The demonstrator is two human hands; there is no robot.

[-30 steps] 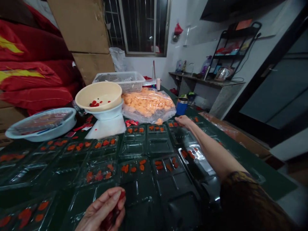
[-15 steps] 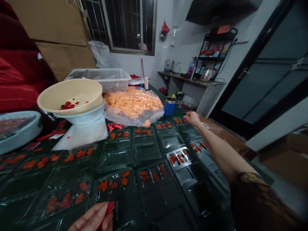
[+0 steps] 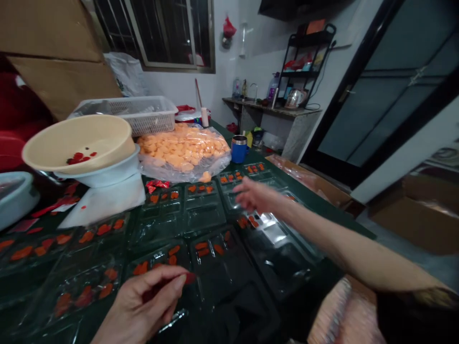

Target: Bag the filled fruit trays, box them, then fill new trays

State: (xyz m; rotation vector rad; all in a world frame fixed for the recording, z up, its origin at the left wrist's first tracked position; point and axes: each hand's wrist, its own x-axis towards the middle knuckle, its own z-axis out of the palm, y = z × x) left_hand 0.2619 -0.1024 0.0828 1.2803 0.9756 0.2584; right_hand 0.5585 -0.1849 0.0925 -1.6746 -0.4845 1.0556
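My left hand is closed, thumb and index fingertip pinching a small flat red piece. It hovers over a clear plastic tray near the front of the dark green table. Several such trays stand in rows, each with orange-red pieces in its small compartments; the larger compartments show dark green through the plastic. My right hand, smeared by motion, is stretched over the trays at the right with its fingers apart, and I see nothing in it. Below it is a tray with orange-red pieces.
A cream basin with a few red pieces sits on a pale blue basin at the left. Behind are a bag of orange pieces, a white basket and a blue mug. Cardboard boxes lie right of the table.
My right hand has drawn back from the far right tray, leftward and nearer, and its fingers have spread. My left hand has risen and moved right with the red piece. The view has shifted right.
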